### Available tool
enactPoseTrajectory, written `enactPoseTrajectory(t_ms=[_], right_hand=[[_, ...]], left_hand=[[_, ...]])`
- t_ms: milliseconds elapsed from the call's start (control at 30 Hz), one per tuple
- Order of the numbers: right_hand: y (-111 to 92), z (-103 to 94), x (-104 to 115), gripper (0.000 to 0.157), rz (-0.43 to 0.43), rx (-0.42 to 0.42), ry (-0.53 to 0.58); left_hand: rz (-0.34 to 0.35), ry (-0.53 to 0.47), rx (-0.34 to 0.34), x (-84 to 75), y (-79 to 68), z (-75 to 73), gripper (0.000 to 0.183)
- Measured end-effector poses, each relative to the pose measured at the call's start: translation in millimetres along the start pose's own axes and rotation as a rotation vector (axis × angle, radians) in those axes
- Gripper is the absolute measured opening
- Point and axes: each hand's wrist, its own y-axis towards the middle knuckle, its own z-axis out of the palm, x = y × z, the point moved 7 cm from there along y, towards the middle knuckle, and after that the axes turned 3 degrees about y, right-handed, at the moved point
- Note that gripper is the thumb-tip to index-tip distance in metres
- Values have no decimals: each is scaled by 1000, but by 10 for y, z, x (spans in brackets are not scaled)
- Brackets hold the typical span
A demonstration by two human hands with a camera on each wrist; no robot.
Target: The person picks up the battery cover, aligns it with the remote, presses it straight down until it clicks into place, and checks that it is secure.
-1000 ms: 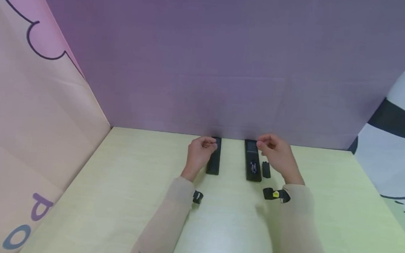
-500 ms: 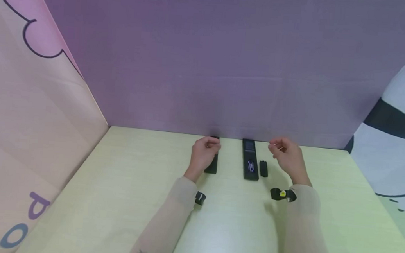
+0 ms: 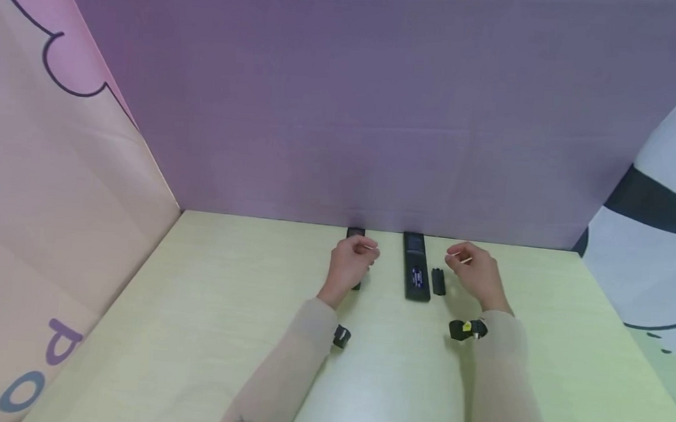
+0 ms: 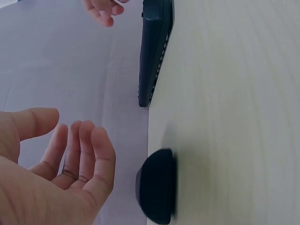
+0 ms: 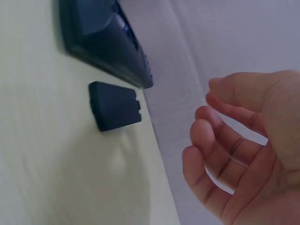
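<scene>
A black remote control point(image 3: 417, 267) lies back up on the table, its battery compartment uncovered and batteries point(image 3: 418, 277) showing inside. Just right of it rests the small black battery cover point(image 3: 438, 282), also seen in the right wrist view. My right hand point(image 3: 475, 268) hovers beside the cover with loosely bent fingers and nothing in them. Over a second black remote-like object point(image 3: 356, 232) hangs my left hand point(image 3: 350, 267), hiding most of it. In the left wrist view its thumb and fingers are apart and hold nothing, and that object's rounded dark end point(image 4: 157, 187) shows below.
The pale wooden table point(image 3: 212, 333) ends at a purple backdrop point(image 3: 333, 106), which rises close behind both black objects. Printed panels stand on the left point(image 3: 51, 184) and right point(image 3: 665, 253). Each wrist carries a black strap with a camera.
My right hand has moved away from the remote control to the right, then slightly nearer. My left hand has shifted right and a little toward me. The objects stay in place.
</scene>
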Motion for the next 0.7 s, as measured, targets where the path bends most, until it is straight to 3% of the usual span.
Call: enactPoseTrajectory(t_ms=[433,700], right_hand=[[31,186,-128,31,6,106,-10],[62,272,-148,36,40,180,-62]], left_hand=[[-106,60,79,28,1,300,23],[-124,152,79,-3,113,484,18]])
